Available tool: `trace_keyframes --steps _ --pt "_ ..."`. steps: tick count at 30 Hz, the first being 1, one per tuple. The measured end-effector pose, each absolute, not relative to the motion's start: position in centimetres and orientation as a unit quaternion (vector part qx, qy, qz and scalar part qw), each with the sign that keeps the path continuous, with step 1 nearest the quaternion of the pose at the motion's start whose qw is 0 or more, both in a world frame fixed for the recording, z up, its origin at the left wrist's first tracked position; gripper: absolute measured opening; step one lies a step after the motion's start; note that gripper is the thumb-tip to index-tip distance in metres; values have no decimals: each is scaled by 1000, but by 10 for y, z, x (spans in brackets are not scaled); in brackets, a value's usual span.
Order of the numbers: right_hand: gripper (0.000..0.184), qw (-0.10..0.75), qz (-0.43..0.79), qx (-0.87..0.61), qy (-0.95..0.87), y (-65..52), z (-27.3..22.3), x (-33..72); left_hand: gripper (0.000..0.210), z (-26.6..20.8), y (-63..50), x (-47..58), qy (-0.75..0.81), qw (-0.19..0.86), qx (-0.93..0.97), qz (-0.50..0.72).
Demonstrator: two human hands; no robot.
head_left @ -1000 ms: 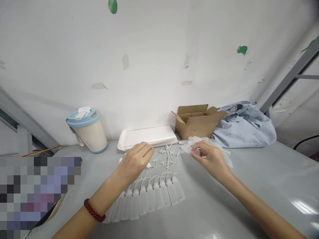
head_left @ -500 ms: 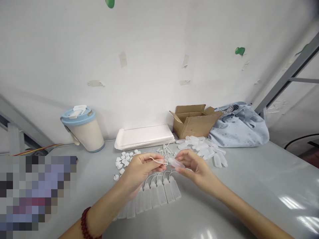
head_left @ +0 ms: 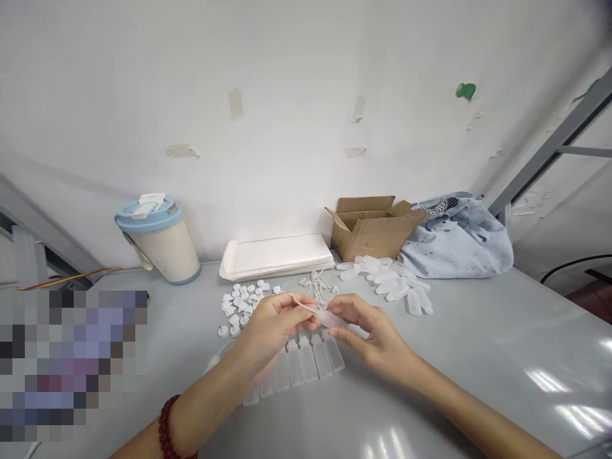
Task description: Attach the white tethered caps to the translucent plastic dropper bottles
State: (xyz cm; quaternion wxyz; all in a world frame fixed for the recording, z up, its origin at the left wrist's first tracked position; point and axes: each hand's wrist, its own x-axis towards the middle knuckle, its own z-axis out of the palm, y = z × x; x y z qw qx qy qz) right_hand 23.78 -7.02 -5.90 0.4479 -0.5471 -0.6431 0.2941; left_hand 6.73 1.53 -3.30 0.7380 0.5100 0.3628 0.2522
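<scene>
My left hand (head_left: 282, 322) pinches a thin white plastic strap (head_left: 306, 305), whose end meets the neck of a small translucent bottle (head_left: 333, 319). That bottle lies tilted in the fingers of my right hand (head_left: 370, 328). Below my hands, a row of similar bottles (head_left: 308, 363) lies side by side, with white pieces at their necks; my left hand and forearm cover part of the row. Just beyond my fingers is a loose pile of white straps (head_left: 319, 287). Several small white caps (head_left: 239, 301) are scattered left of my left hand.
Loose bottles (head_left: 387, 277) lie in front of an open cardboard box (head_left: 377, 237). A stack of white padded envelopes (head_left: 277, 255) rests against the wall. A blue-lidded tumbler (head_left: 165, 248) stands left, and a light blue cloth bundle (head_left: 459, 245) is at right.
The strap in my left hand and the bottle in my right have come together at the bottle's neck. The camera view has tipped slightly.
</scene>
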Motion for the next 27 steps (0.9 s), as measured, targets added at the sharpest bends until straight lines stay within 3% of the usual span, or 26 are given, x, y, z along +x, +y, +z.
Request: trace_keyframes --steps 8,15,20,27 --pt "25 457 302 -514 -660 -72 -56 234 13 -34 13 68 346 735 536 228" --pt "29 455 273 -530 -661 -72 -56 234 22 -24 10 68 369 652 625 221" --pt "30 468 336 -520 -630 -73 -56 234 28 -21 6 66 350 569 710 222" --pt "29 473 306 -508 -651 -76 -55 231 24 -24 4 67 323 536 743 238"
